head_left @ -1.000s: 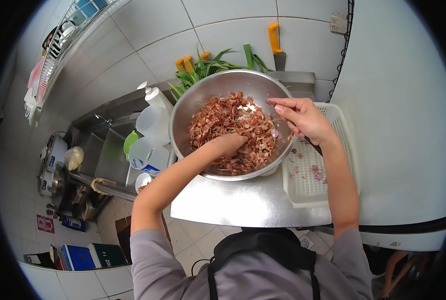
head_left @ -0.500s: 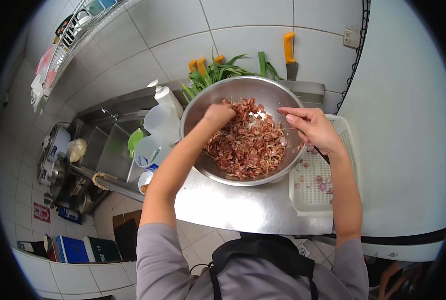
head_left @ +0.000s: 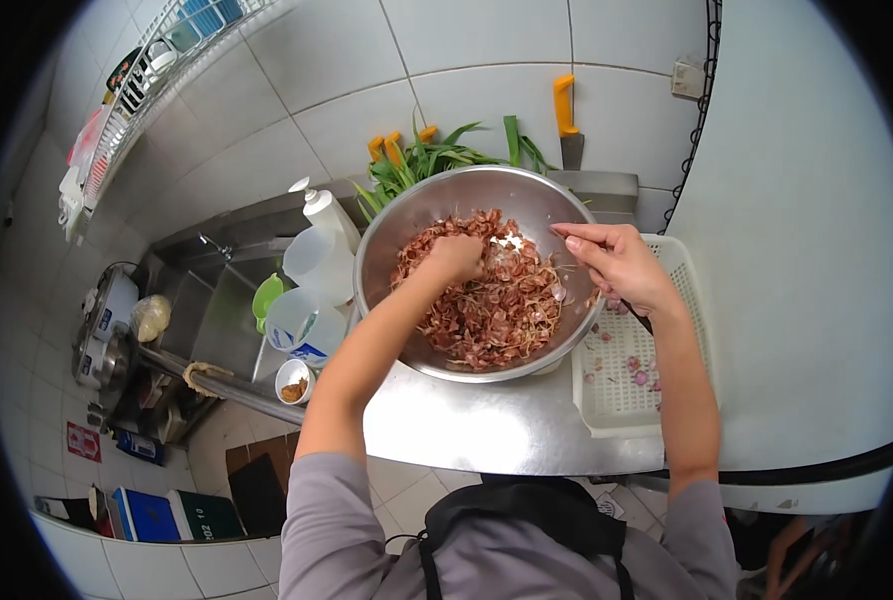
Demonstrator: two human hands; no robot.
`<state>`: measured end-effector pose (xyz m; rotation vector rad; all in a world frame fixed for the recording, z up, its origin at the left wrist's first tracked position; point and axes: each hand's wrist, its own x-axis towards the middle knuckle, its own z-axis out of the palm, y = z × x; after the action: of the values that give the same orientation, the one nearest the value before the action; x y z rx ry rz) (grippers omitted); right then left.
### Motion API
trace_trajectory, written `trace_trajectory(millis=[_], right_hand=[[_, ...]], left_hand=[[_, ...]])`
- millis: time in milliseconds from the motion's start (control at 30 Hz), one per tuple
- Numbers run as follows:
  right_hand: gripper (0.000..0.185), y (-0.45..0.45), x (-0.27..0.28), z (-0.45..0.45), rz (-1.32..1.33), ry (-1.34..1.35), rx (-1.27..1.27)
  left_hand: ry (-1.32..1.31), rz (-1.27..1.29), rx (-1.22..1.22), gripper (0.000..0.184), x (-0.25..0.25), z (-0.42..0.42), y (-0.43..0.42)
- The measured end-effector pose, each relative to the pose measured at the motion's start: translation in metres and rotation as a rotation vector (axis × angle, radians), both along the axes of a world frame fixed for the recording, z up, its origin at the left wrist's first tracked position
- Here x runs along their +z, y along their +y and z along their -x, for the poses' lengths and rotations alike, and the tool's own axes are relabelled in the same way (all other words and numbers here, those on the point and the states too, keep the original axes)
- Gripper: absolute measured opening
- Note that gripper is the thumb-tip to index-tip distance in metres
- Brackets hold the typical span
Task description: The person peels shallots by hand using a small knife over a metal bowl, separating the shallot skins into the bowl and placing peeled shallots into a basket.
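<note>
A large steel mixing bowl (head_left: 406, 352) holds reddish-brown sliced meat (head_left: 481, 325) mixed with thin pale shreds, with a white patch near its far side. My left hand (head_left: 456, 258) is down in the meat, fingers curled into it and the fingertips hidden. Over the bowl's right rim, my right hand (head_left: 624, 265) is closed in a pinch, thumb against forefinger. It grips a slim dark-handled utensil (head_left: 638, 316) whose handle shows below the palm; its other end is too small to make out.
Right of the bowl lies a white perforated tray (head_left: 606, 415) with small purplish pieces. Plastic tubs (head_left: 318, 265), a pump bottle (head_left: 326, 210) and a small cup (head_left: 293, 382) stand to the left, beside a sink (head_left: 228, 305). Green leaves (head_left: 421, 165) and a yellow-handled knife (head_left: 564, 105) are behind.
My left hand has moved right and slightly down, deeper over the meat. My right hand keeps its pinch at the rim. The whole view has shifted slightly.
</note>
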<state>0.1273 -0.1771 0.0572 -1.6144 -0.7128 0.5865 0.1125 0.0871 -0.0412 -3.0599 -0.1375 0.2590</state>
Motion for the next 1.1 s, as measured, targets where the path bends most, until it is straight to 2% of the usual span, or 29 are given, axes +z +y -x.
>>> trace_trajectory(millis=[33, 67, 133, 233, 367, 467, 633, 667, 767, 933, 1033, 1100], right_hand=[[0.031, -0.002, -0.003, -0.001, 0.003, 0.020, -0.011], [0.031, -0.002, -0.005, -0.002, 0.006, 0.040, -0.023], [0.035, 0.006, -0.007, 0.001, -0.014, 0.045, 0.005], [0.039, 0.027, -0.016, 0.008, -0.049, 0.068, 0.056], [0.040, 0.048, -0.016, 0.021, -0.108, 0.081, 0.090], [0.039, 0.059, -0.022, 0.024, -0.238, 0.111, 0.096], [0.034, 0.060, -0.017, 0.030, -0.223, 0.003, 0.126], [0.032, 0.061, -0.017, 0.031, -0.226, -0.011, 0.121], [0.024, 0.074, -0.025, 0.037, -0.496, 0.021, 0.059], [0.018, 0.080, -0.022, 0.035, -0.495, 0.035, -0.035], [0.017, 0.075, -0.019, 0.028, -0.450, 0.212, -0.014], [0.016, 0.073, -0.018, 0.028, -0.424, 0.324, -0.021]], left_hand=[[-0.044, 0.239, 0.000, 0.022, 0.015, 0.005, 0.007], [-0.168, 0.440, -0.111, 0.030, 0.021, 0.006, 0.019], [-0.277, 0.953, -0.034, 0.035, 0.054, 0.027, 0.006], [-0.376, 1.263, 0.023, 0.038, 0.079, 0.055, -0.021], [-0.342, 1.563, 0.056, 0.043, 0.083, 0.076, -0.039], [-0.436, 1.907, 0.069, 0.042, 0.079, 0.084, -0.050], [-0.696, 1.978, 0.221, 0.041, 0.065, 0.092, -0.060], [-0.721, 1.999, 0.203, 0.041, 0.062, 0.093, -0.062], [-0.813, 2.053, 0.163, 0.039, 0.057, 0.091, -0.070], [-0.969, 2.012, 0.165, 0.038, 0.056, 0.085, -0.083], [-0.937, 1.991, 0.139, 0.038, 0.053, 0.081, -0.085], [-0.828, 2.068, 0.124, 0.037, 0.053, 0.078, -0.084]])
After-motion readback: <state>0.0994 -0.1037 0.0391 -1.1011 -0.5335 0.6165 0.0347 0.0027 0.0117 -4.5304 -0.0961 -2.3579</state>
